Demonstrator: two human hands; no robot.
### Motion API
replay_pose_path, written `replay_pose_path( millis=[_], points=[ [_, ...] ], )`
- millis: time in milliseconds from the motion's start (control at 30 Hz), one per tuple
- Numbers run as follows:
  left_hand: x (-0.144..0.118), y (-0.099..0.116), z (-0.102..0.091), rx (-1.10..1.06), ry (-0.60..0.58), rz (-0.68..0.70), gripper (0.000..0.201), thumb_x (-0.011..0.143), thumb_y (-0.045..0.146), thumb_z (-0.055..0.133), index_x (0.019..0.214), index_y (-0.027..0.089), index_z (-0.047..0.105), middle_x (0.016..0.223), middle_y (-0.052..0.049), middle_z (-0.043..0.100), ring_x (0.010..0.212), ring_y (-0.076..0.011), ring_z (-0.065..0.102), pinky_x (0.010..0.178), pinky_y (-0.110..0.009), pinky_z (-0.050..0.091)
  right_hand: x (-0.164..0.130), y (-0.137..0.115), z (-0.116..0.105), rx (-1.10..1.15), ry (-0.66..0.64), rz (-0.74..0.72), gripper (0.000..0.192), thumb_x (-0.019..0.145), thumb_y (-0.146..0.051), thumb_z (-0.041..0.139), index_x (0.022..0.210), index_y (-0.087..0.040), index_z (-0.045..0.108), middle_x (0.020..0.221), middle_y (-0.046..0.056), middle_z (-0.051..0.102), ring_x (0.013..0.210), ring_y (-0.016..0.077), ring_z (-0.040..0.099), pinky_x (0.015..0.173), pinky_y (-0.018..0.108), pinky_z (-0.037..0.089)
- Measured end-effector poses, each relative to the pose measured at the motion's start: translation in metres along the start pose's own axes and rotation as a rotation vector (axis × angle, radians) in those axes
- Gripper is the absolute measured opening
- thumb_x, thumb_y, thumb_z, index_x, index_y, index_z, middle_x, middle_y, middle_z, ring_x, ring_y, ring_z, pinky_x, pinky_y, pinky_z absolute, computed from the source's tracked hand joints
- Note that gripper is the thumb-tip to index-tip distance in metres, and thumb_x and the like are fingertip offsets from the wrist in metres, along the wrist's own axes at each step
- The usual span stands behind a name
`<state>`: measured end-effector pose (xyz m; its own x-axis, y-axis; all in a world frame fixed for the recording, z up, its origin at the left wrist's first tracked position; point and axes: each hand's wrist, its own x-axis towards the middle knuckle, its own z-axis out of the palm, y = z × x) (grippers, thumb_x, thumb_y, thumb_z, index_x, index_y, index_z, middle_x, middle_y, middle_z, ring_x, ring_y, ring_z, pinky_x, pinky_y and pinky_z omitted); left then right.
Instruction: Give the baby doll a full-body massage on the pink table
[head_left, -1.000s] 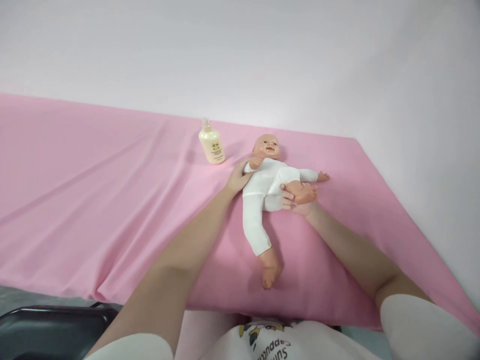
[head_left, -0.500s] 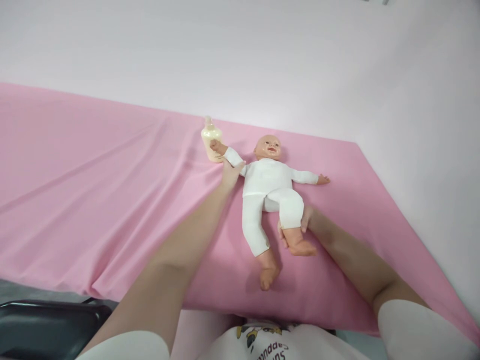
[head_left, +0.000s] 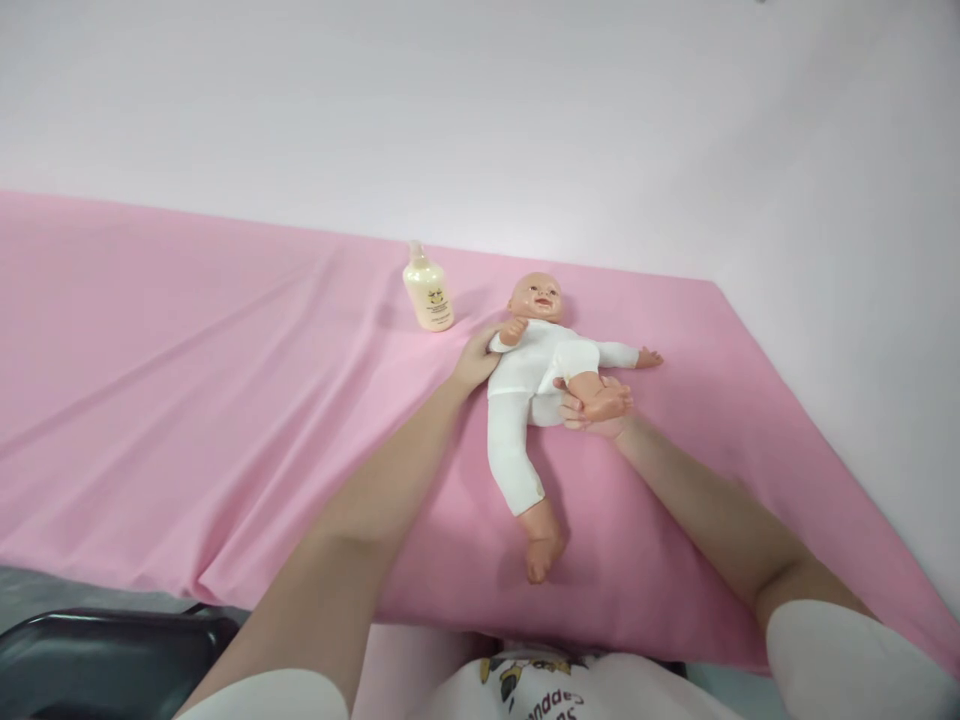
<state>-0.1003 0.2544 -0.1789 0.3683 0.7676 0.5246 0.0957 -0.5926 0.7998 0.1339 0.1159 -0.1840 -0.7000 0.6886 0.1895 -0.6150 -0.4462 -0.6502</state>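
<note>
A baby doll [head_left: 517, 372] in a white suit lies on its back, its head toward the far edge of the pink cloth. My left hand [head_left: 477, 360] is closed round the doll's arm on the left side, which is bent so its small fist lies over the chest. Under the lower leg on the right side is my right hand [head_left: 592, 412], with fingers wrapped round it; that leg is folded up toward the belly. The doll's other leg lies straight toward me. A pump bottle [head_left: 429, 292] of pale yellow lotion stands just beyond my left hand.
The pink cloth [head_left: 247, 400] covers the table, with long creases on the left. Behind it rises a white wall [head_left: 480, 120]. A black chair [head_left: 112, 660] stands at the near left, below the table edge.
The doll's arm on the left has folded from stretched out to across its chest. The leg on the right has been pushed up toward the belly. The bottle's label now shows.
</note>
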Motion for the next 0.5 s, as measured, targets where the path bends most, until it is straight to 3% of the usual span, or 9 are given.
replay_pose_path(
  millis=[100,167,333,400,500],
  points=[
    [0.001,-0.011,0.002,-0.058,0.188,-0.163,0.045,0.080,0.039,0.074,0.119,0.020,0.062,0.118,-0.011,0.074,0.112,-0.0296,0.070,0.102,-0.048,0.056,-0.008,0.004,-0.005,-0.030,-0.225,0.115,0.066,0.074,-0.057,0.079,0.122,-0.015,0.059,0.081,0.001,0.067,0.063,0.0122,0.059,0.058,0.022,0.051],
    [0.003,-0.021,0.001,-0.117,0.295,-0.194,0.044,0.081,0.041,0.073,0.116,0.020,0.057,0.114,-0.011,0.073,0.111,-0.0283,0.070,0.101,-0.047,0.056,-0.010,0.005,-0.005,-0.052,-0.379,0.224,0.067,0.073,-0.053,0.083,0.122,-0.013,0.061,0.089,0.006,0.073,0.071,0.0150,0.068,0.062,0.023,0.055],
    [0.008,-0.040,-0.003,-0.196,0.461,-0.236,0.037,0.089,0.048,0.066,0.113,0.024,0.052,0.118,-0.010,0.070,0.116,-0.0236,0.069,0.103,-0.041,0.055,0.001,0.001,0.007,-0.322,-0.624,0.661,0.057,0.076,-0.030,0.090,0.121,-0.008,0.062,0.103,0.014,0.075,0.090,0.0230,0.075,0.076,0.029,0.061],
    [0.010,-0.044,-0.004,-0.198,0.492,-0.262,0.036,0.092,0.050,0.065,0.115,0.025,0.051,0.122,-0.009,0.068,0.120,-0.0235,0.067,0.104,-0.039,0.055,0.006,-0.001,0.012,-0.390,-0.618,0.689,0.056,0.073,-0.027,0.093,0.116,-0.010,0.062,0.104,0.013,0.075,0.096,0.0238,0.076,0.081,0.029,0.061],
    [0.010,-0.047,-0.004,-0.223,0.516,-0.291,0.037,0.092,0.047,0.065,0.116,0.024,0.050,0.124,-0.010,0.068,0.122,-0.0251,0.066,0.104,-0.039,0.053,0.006,-0.002,0.014,-0.381,-0.585,0.564,0.054,0.074,-0.041,0.092,0.108,-0.013,0.061,0.102,0.012,0.074,0.104,0.0258,0.075,0.088,0.032,0.060]
  ],
)
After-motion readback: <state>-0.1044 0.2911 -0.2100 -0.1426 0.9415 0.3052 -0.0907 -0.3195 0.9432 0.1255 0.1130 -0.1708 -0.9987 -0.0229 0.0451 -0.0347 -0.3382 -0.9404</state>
